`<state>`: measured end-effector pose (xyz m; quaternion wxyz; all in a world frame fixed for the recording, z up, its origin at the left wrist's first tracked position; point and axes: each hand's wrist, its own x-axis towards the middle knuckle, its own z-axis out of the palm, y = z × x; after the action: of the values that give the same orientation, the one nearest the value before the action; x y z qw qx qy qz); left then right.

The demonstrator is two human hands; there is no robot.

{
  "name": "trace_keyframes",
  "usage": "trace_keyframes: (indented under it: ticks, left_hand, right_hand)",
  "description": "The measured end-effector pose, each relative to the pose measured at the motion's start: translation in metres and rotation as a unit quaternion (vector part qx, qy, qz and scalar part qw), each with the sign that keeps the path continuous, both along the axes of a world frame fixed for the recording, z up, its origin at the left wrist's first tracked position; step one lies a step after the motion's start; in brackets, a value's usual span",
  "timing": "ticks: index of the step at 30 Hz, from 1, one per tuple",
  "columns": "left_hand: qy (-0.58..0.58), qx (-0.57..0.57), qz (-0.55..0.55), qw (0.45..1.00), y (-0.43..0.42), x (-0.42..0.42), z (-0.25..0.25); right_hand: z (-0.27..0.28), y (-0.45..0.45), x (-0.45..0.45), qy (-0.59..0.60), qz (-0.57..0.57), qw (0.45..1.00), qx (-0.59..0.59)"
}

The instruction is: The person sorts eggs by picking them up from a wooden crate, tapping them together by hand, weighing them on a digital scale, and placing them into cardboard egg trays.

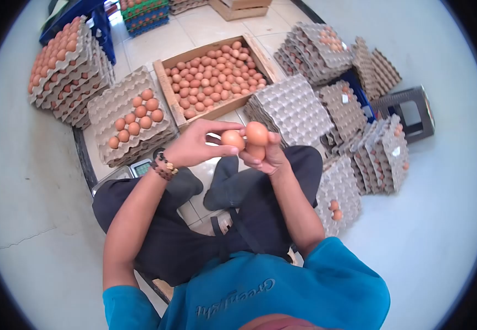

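Observation:
My left hand (197, 144), with beaded bracelets at the wrist, grips a brown egg (232, 141) between thumb and fingers. Close beside it, my right hand (273, 158) is closed around two eggs; the upper egg (257, 133) partly covers the lower egg (256, 152). Both hands are over my lap, in front of a wooden crate (171, 103) filled with loose brown eggs. To the left of the crate, a stack of cardboard egg trays (104, 110) carries several eggs on its top tray. On the right stands a stack of grey egg trays (290, 110) with bare cups on top.
A tall stack of filled egg trays (79, 71) is at the far left. More tray stacks (312, 52) stand at the right, near a dark plastic stool (414, 110). A digital scale (141, 167) lies by my left knee. A tray with two eggs (342, 187) is beside my right knee.

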<state>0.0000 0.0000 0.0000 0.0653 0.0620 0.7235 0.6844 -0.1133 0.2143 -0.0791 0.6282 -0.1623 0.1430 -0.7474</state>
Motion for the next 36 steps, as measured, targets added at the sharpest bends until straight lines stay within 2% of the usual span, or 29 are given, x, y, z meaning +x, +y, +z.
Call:
trace_keyframes:
  ticks: [1,2,3,5,6,10,13,16,18,21,24,27,28,30,33,36]
  left_hand:
    - [0.003,-0.001,-0.008,1.0,-0.01,-0.001,-0.004]
    - [-0.028,0.041,0.038,0.998,-0.017,0.002,-0.006]
    - [-0.076,0.09,0.054,0.992,0.021,0.011,0.001]
    - [-0.091,0.113,0.079,0.986,0.011,0.013,-0.01]
    - [-0.094,0.117,0.081,0.985,0.006,0.016,-0.011]
    - [-0.104,0.155,0.08,0.979,0.004,0.021,0.002]
    - [-0.104,0.185,0.063,0.975,0.004,0.019,0.0]
    - [-0.106,0.173,0.063,0.977,0.005,0.017,-0.005]
    - [-0.099,0.152,0.066,0.981,0.006,0.017,-0.004]
    - [-0.093,0.137,0.055,0.985,0.01,0.016,0.002]
    - [-0.102,0.144,0.057,0.983,0.014,0.015,0.0]
    - [-0.087,0.106,0.062,0.989,0.018,0.013,0.004]
    - [-0.092,0.102,0.062,0.989,0.017,0.013,0.002]
    - [-0.104,0.095,0.062,0.988,0.013,0.013,-0.003]
    - [-0.12,0.082,0.049,0.988,0.004,0.011,-0.011]
    - [-0.127,0.1,0.071,0.984,0.003,0.011,-0.019]
  right_hand:
    - [0.004,-0.004,0.008,-0.016,-0.022,0.999,0.025]
    - [0.009,-0.008,0.013,-0.03,-0.044,0.997,0.05]
    - [0.028,0.041,0.027,-0.036,-0.086,0.993,0.078]
    - [0.039,0.058,0.036,-0.044,-0.171,0.977,0.118]
    - [0.038,0.071,0.038,-0.028,-0.222,0.966,0.131]
    - [0.053,0.148,0.034,0.025,-0.297,0.95,0.087]
    - [0.075,0.21,0.034,0.063,-0.372,0.914,0.149]
    - [0.086,0.279,0.034,0.094,-0.497,0.835,0.217]
    - [0.085,0.319,0.033,0.148,-0.572,0.737,0.329]
    - [0.062,0.365,0.037,0.228,-0.542,0.562,0.582]
    - [0.027,0.386,0.042,0.251,-0.444,0.482,0.713]
    - [0.003,0.383,0.036,0.205,-0.409,0.528,0.716]
    - [-0.001,0.379,0.035,0.216,-0.391,0.528,0.722]
    - [-0.004,0.376,0.028,0.239,-0.355,0.526,0.735]
    - [-0.011,0.39,0.017,0.23,-0.402,0.482,0.744]
    - [-0.008,0.411,0.015,-0.022,-0.528,0.655,0.54]
